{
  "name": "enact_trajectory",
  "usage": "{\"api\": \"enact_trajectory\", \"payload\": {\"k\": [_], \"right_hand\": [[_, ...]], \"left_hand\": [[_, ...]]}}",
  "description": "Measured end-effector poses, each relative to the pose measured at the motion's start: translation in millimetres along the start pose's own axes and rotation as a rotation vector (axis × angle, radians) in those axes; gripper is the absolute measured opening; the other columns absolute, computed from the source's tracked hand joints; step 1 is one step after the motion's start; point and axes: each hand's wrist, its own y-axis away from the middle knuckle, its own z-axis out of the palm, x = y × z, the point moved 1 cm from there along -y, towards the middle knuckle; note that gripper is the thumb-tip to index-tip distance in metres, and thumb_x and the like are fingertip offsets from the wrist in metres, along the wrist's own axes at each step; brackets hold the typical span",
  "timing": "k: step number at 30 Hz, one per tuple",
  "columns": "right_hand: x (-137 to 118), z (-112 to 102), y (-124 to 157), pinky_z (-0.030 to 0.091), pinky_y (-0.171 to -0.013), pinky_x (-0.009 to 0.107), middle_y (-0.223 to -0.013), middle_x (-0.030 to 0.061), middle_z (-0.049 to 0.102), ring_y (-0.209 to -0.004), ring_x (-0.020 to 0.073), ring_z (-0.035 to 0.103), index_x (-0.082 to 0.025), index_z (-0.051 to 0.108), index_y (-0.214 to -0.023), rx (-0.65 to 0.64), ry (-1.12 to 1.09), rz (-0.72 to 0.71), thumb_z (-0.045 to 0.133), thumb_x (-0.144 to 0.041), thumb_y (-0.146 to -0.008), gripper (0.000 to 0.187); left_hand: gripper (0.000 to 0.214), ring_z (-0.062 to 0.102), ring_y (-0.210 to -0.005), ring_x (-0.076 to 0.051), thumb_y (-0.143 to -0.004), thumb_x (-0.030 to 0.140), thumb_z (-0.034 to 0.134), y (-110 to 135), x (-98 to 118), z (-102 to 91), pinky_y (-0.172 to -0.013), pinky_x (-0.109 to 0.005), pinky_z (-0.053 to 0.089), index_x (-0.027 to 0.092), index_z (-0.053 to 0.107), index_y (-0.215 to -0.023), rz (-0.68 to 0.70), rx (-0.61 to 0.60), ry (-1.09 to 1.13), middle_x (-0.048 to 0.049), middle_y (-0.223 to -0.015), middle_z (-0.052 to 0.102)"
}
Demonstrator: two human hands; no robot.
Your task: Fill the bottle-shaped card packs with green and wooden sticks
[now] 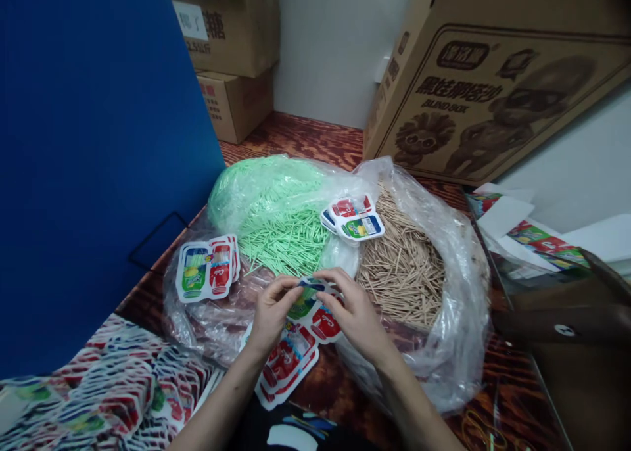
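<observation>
Wood-grain worktop (305, 139) is pretty buried under bags of green sticks (280, 224) and tan sticks (404, 267). Fingers of the left hand (270, 313) and right hand (355, 314) are both pinched on one printed pack (311, 311).

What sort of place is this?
Probably a packing workroom: stacked cardboard boxes, bags of green sticks and wooden sticks, and printed packets piled nearby. The left hand and right hand hold a packet.
</observation>
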Motion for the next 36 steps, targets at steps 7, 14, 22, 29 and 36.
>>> {"api": "enact_trajectory", "payload": {"k": [7,14,22,29,36], "right_hand": [[-0.5,1.8,9.8,0.044,-0.089,0.033,-0.103,0.0038,0.063,-0.101,0.0194,0.058,-0.024,0.063,-0.104,-0.005,0.004,0.009,0.052,-0.017,-0.086,0.022],[-7.7,5.0,25.4,0.042,-0.079,0.031,-0.088,0.0032,0.062,-0.090,0.0189,0.056,-0.021,0.062,-0.085,0.065,0.198,-0.028,0.051,-0.012,-0.086,0.015],[-17.9,12.9,57.1,0.043,-0.076,0.029,-0.090,0.0021,0.063,-0.085,0.0170,0.058,-0.023,0.062,-0.099,0.214,0.104,0.002,0.050,-0.012,-0.087,0.020],[6.6,-0.1,82.3,0.034,-0.062,0.026,-0.069,-0.0001,0.054,-0.067,0.0156,0.050,-0.021,0.049,-0.064,0.271,0.306,0.100,0.053,-0.021,-0.089,0.026],[38.0,-14.3,87.7,0.032,-0.060,0.026,-0.063,-0.0017,0.048,-0.062,0.0145,0.047,-0.021,0.043,-0.061,0.347,0.267,0.171,0.054,-0.032,-0.091,0.034]], "left_hand": [[0.014,0.058,-0.077,-0.015,-0.073,0.030,0.071,5.3,-3.5,-1.3,-0.072,-0.024,0.047,0.017,0.069,-0.078,-0.092,0.007,0.057,-0.0009,-0.080,0.063],[0.019,0.058,-0.072,-0.014,-0.070,0.032,0.073,12.7,3.6,-8.7,-0.069,-0.024,0.047,0.017,0.067,-0.079,-0.130,-0.077,0.079,-0.0007,-0.079,0.063],[0.027,0.043,-0.051,-0.010,-0.070,0.038,0.072,26.2,18.1,-16.6,-0.048,-0.020,0.035,0.014,0.061,-0.065,-0.318,-0.727,-0.199,0.0032,-0.056,0.051],[0.021,0.052,-0.065,-0.015,-0.083,0.035,0.059,31.8,6.2,0.5,-0.062,-0.024,0.044,0.016,0.065,-0.075,-0.183,-0.606,-0.271,-0.0008,-0.071,0.063],[0.015,0.056,-0.073,-0.017,-0.085,0.032,0.057,24.2,-4.8,27.5,-0.065,-0.024,0.044,0.019,0.064,-0.082,-0.187,-0.681,-0.325,-0.0006,-0.080,0.066]]}}
